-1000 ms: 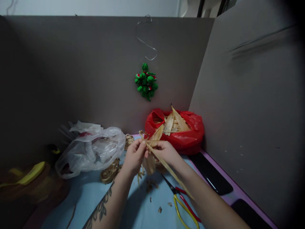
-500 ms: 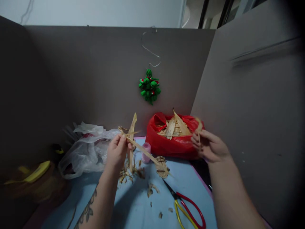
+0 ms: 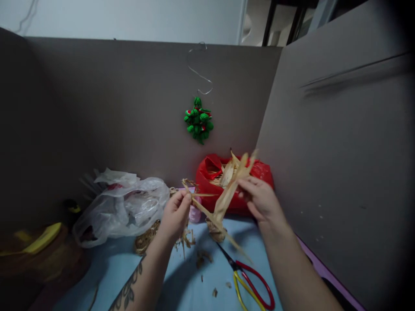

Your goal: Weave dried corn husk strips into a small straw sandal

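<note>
Left hand (image 3: 176, 212): fingers closed on dry strands (image 3: 203, 209), the longest running toward 4 o'clock. Right hand (image 3: 263, 201), at the left hand's 3 o'clock: fingertips narrowed on a dry leaf (image 3: 225, 196). Red bag (image 3: 236, 205): behind the leaf. Scissors (image 3: 235, 265): on the tabletop (image 3: 191, 287), right hand's 7 o'clock.

Bare right hand (image 3: 262, 201), bare left hand (image 3: 177, 212), dark leafy left-forearm tattoo (image 3: 129, 294)

R hand (image 3: 259, 198) is swinging in from R edge of red bag (image 3: 206, 194) to its front, now pinching broad dry leaf (image 3: 226, 199), prev. at L hand (image 3: 178, 209). L hand shifting rt., gap b/w hands narrowing.
</note>
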